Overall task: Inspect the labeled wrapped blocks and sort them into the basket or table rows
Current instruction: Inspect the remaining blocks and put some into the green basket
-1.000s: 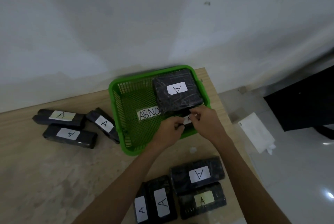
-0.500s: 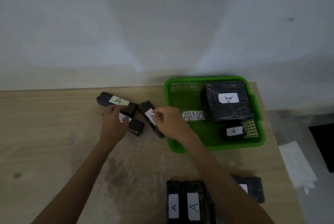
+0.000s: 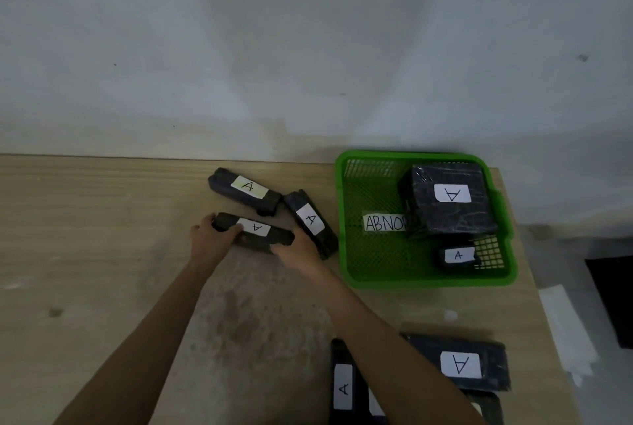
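Wrapped block [image 3: 255, 231] runs roughly parallel to the bench's [image 3: 102, 219] far edge. The left hand [image 3: 212, 239] and right hand [image 3: 298, 250] each grip an end, with the basket [image 3: 339, 219] rightward.

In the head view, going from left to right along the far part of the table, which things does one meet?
The person's left hand → slim black wrapped block labelled A, gripped at both ends → tilted black wrapped block labelled A → green plastic mesh basket → large black wrapped block inside the basket.
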`<state>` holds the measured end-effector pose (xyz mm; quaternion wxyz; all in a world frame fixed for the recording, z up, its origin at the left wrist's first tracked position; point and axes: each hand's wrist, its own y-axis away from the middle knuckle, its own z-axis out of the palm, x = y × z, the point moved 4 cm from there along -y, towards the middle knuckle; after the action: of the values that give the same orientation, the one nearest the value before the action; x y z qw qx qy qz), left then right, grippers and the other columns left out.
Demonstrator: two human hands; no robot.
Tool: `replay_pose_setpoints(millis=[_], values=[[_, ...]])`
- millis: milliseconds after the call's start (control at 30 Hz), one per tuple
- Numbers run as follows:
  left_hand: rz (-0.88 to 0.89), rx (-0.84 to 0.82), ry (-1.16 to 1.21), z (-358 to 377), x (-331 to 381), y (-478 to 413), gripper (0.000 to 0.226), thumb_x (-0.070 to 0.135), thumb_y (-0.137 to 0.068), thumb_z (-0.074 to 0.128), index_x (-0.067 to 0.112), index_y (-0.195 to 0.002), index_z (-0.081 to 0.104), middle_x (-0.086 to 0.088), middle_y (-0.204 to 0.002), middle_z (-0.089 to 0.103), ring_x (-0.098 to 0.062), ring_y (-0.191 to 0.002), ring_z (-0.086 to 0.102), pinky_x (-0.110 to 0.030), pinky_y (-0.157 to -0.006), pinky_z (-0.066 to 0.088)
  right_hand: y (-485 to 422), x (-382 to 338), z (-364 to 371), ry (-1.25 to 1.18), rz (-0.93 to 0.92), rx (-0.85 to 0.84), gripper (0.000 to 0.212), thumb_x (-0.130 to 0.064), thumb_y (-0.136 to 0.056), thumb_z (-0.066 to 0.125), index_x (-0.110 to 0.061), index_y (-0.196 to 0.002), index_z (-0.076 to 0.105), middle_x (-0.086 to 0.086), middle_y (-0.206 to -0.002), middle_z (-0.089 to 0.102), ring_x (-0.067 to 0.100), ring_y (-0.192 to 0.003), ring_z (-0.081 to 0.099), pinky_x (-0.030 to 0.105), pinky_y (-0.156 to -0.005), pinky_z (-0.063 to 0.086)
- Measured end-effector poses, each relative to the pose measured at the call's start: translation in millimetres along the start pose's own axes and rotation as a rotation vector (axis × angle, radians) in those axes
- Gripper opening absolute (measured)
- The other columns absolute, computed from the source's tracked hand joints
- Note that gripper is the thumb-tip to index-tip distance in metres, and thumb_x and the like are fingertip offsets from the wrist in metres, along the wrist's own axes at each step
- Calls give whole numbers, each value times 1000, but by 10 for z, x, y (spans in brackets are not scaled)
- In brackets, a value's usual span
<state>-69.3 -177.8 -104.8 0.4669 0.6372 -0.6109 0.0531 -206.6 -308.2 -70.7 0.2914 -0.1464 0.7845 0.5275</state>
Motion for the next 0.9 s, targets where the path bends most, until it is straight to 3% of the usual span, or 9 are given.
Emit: replay_pose_setpoints(millis=[100,167,267,367,467,567,733,900], values=[[-80,-59,279,-122,58,287,52,27,-79,74,2,-120,55,-14,-113,59,-27,-100,57,-39,-85,49,204,2,-69,28,-28,32,77,-30,-84,62,-13,-148,23,11,-144,31,30,-128,41,34,-100,41],[-79,-130,467,-189,170,583,47,19,-83,69,2,-123,50,-14,-116,58,-26,-99,59,-36,-81,49,389,13,-102,-22,-54,28,79,-33,-79,65,-16,-145,26,11,-140,31,31,-122,47,39,-96,49],[16,-186,641,-302,415,1114,41,9,-86,64,3,-122,45,-16,-117,57,-23,-91,63,-35,-74,53,789,-52,-221,-254,-168,11,61,-16,-79,71,-17,-131,40,6,-128,43,25,-107,58,29,-71,60],[140,-165,697,-411,615,1604,33,7,-86,63,6,-116,48,-14,-114,61,-23,-91,66,-30,-70,58,1312,-138,-458,-392,-317,7,45,-9,-80,74,-19,-115,49,2,-118,50,19,-101,61,26,-70,59],[258,-153,753,-526,800,2075,28,5,-83,65,10,-108,52,-9,-107,64,-22,-94,66,-26,-69,59,1784,-155,-698,-460,-451,35,40,-7,-79,76,-18,-111,54,-4,-107,57,10,-89,64,26,-67,59],[346,-172,801,-584,949,2523,33,14,-72,70,18,-100,53,-2,-101,65,-14,-89,68,-26,-68,59,2152,-98,-866,-467,-560,89,39,-3,-76,77,-15,-109,57,2,-106,61,6,-82,66,26,-61,57],[329,-214,944,-502,956,2912,50,20,-66,67,14,-113,51,-4,-112,62,-17,-101,65,-30,-78,58,2567,38,-941,-492,-648,177,40,-2,-75,77,-15,-107,57,-6,-98,62,6,-80,67,26,-60,58],[323,-249,907,-535,890,3019,44,18,-72,65,11,-113,53,-8,-109,64,-26,-103,63,-34,-77,59,2749,207,-929,-419,-690,199,43,-3,-72,79,-13,-107,57,-3,-100,63,9,-80,67,27,-60,57]])
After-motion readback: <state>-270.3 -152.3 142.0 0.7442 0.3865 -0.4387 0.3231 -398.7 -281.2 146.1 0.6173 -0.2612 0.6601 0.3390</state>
